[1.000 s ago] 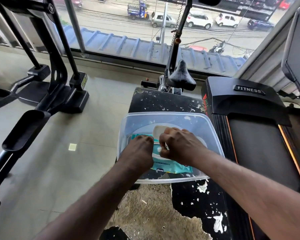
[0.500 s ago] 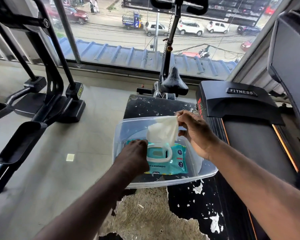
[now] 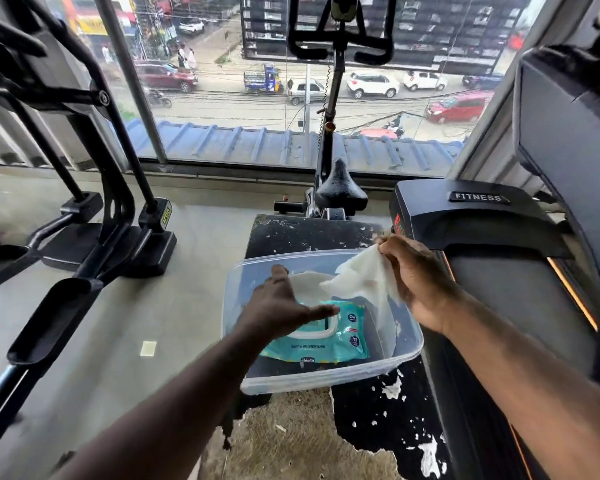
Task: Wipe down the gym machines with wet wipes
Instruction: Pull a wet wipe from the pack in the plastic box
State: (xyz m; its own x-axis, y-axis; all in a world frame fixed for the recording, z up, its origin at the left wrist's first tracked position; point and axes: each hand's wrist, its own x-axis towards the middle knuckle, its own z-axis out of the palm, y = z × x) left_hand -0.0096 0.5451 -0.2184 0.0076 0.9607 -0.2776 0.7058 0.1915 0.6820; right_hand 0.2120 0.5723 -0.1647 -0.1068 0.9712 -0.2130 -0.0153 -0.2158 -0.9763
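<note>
A teal pack of wet wipes (image 3: 340,337) lies in a clear plastic tub (image 3: 326,379), its white lid flipped up. My right hand (image 3: 416,278) pinches a white wet wipe (image 3: 364,278) and holds it above the tub's right side, free of the pack. My left hand (image 3: 281,306) hovers over the pack with fingers straight and spread, holding nothing. The tub rests on a worn black padded bench (image 3: 309,233). A black treadmill (image 3: 506,271) stands to the right, and an exercise bike with a black saddle (image 3: 340,192) is just beyond the bench.
An elliptical trainer (image 3: 84,220) with long black pedals fills the left side on a grey floor (image 3: 101,341). A wide window (image 3: 291,109) runs along the far wall. The bench's near end (image 3: 302,434) is torn, showing brown padding.
My right hand pulled a wipe up out of the pack and carried it to the right. My left hand let go of the pack and opened flat above it.
</note>
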